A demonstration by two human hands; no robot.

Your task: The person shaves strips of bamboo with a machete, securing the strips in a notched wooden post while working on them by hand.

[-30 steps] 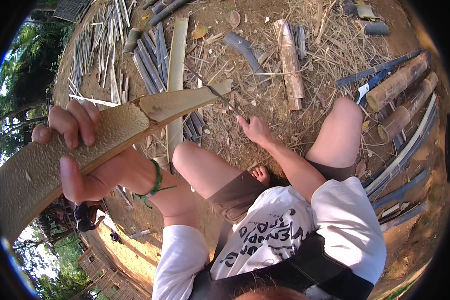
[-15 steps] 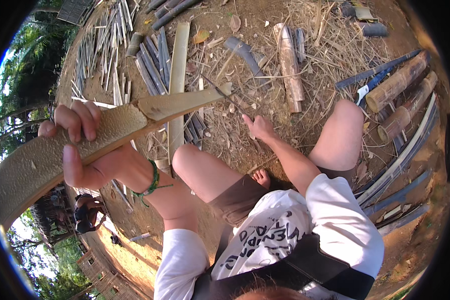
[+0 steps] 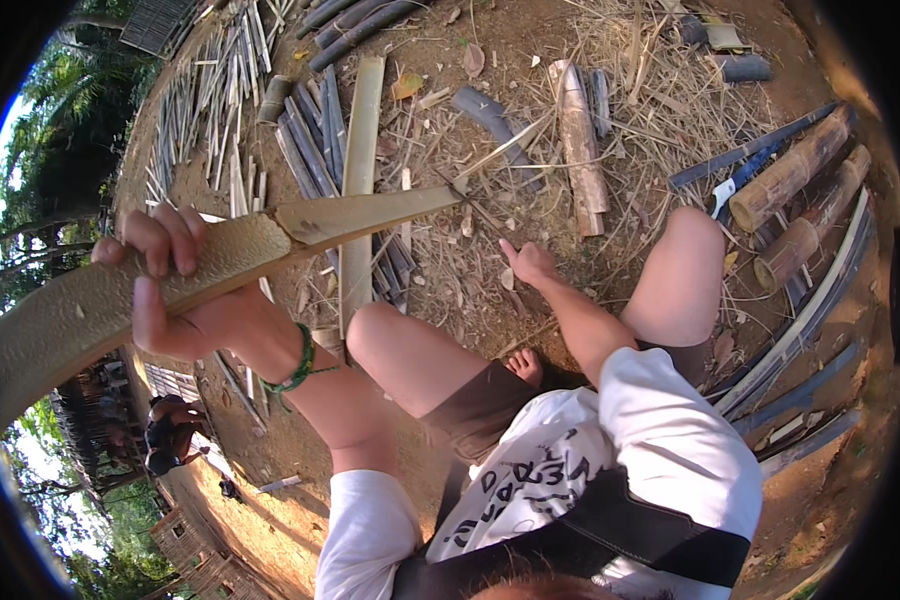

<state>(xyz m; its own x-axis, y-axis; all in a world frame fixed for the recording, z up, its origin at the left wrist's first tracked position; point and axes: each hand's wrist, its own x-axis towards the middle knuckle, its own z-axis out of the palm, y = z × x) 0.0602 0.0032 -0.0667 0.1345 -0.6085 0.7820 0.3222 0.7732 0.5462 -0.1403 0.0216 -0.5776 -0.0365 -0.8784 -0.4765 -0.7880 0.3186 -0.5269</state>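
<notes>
My left hand (image 3: 185, 322) grips a long, pale split-bamboo piece (image 3: 232, 250), fingers over its upper edge and thumb on its near face. The bamboo slants up to the right and narrows past a notch to a thin tip. My right hand (image 3: 532, 264) is closed round a knife, its handle hidden in the fist. The knife's dark, narrow blade (image 3: 484, 214) crosses the bamboo's tip. From that tip a thin pale sliver (image 3: 510, 146) sticks out to the upper right.
A flat bamboo strip (image 3: 361, 150) lies on the dirt beyond my knees, beside dark split pieces (image 3: 310, 140). Shavings and a bamboo log (image 3: 576, 150) lie ahead. At right are two thick logs (image 3: 792, 185) and a saw (image 3: 725, 190). Another person (image 3: 175, 430) bends over at far left.
The knife and my right hand have moved slightly right and down. A sliver now stands out from the bamboo's tip. My left hand keeps its grip.
</notes>
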